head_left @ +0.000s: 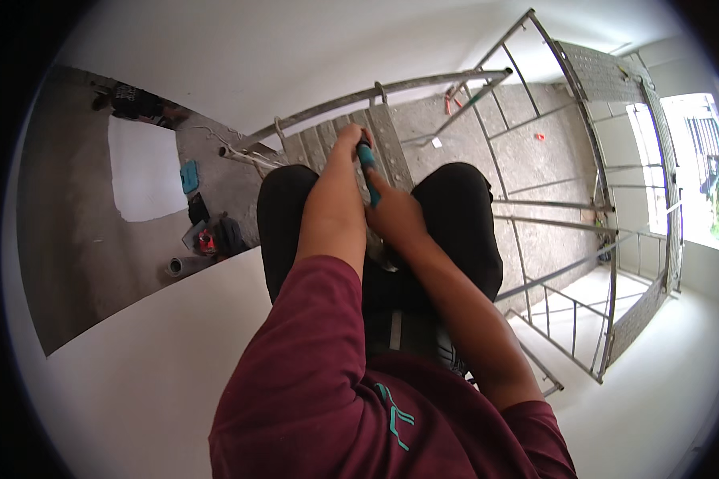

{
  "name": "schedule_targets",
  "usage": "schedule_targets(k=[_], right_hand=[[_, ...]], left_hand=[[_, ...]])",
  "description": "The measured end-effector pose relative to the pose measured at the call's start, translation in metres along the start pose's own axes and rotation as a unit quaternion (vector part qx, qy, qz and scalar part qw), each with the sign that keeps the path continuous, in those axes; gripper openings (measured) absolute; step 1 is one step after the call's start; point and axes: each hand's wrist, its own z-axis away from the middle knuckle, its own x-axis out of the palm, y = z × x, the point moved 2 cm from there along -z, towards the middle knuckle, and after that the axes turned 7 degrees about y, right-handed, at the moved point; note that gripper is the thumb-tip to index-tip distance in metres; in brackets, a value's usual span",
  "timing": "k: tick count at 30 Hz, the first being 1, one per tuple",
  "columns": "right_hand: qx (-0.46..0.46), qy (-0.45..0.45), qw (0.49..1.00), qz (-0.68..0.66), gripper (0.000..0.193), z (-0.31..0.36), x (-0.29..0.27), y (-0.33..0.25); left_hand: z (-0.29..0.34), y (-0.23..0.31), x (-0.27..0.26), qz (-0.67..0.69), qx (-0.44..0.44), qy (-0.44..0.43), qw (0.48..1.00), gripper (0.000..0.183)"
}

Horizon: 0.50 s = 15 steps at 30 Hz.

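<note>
1. Left hand (350, 142): fingers closed around the top of a teal-handled tool (368, 172).
2. Right hand (393, 215): fingers closed around its lower end.
3. The tool is above the scaffold plank (391, 148), between the knees.

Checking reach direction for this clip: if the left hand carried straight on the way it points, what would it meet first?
The left hand, gripping the teal-handled tool, points toward the scaffold's plank platform. It would likely meet that platform, then the metal rail, though depth is unclear.

The person wears a dark red short-sleeved shirt (311, 399) with a small teal mark (395, 415) on the chest. The forearms are bare. Black trousers (455, 215) cover both legs, with a grey strip at the waist.
</note>
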Motion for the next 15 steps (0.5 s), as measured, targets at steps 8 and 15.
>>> schedule_targets(k=[8,15], right_hand=[[-0.017,0.024,0.998,0.059,0.067,-0.022,-0.002,0.006],[0.001,0.02,0.994,0.104,0.067,-0.032,0.004,0.029]], left_hand=[[-0.01,0.04,0.017,-0.164,0.125,0.003,0.978,0.027],[-0.014,-0.018,0.012,-0.097,0.035,-0.009,0.995,0.035]])
